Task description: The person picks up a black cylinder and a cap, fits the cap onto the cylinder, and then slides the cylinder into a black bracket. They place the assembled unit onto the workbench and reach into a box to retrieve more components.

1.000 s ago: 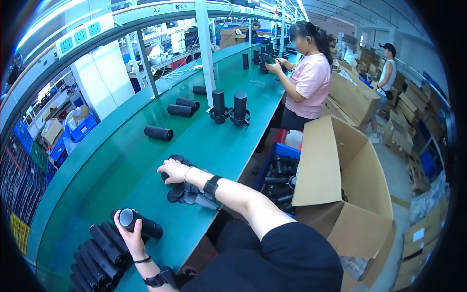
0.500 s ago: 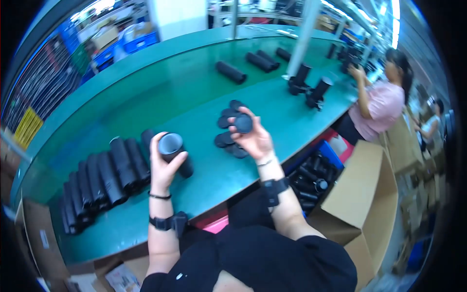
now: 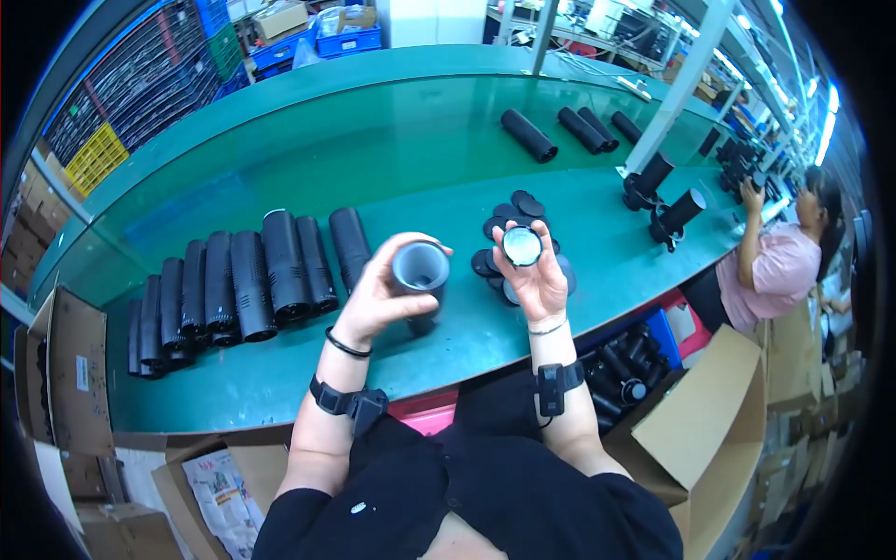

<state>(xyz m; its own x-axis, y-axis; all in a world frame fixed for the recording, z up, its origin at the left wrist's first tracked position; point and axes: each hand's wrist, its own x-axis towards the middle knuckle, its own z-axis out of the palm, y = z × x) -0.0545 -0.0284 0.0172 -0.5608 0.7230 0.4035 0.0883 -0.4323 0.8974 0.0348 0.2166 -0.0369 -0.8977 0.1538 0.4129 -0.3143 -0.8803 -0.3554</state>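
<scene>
A black tube [image 3: 419, 269] stands nearly upright in my left hand [image 3: 371, 297], fingers and thumb wrapped round its upper part. Its open mouth faces up, showing a grey inside. My right hand [image 3: 544, 291] grips a small round cap [image 3: 521, 246] by the edge, with its pale, shiny face and dark rim turned towards me. Just behind and beneath that hand, several flat black discs [image 3: 528, 204] lie loosely piled on the bench. Left of my left hand, several ribbed black tubes [image 3: 250, 285] lie side by side in a row.
The green bench [image 3: 373, 371] curves across the view. Further tubes [image 3: 528, 136] lie at the back, near a metal post [image 3: 679, 86]. Two black assemblies [image 3: 679, 217] stand at right. A co-worker [image 3: 782, 271] sits beyond. Below right are a blue crate [image 3: 661, 334] and a cardboard box [image 3: 702, 403].
My right hand has turned the cap from its dark face to its pale face. My left hand still holds the tube. The view has swung, so the bench appears shifted to the right.
</scene>
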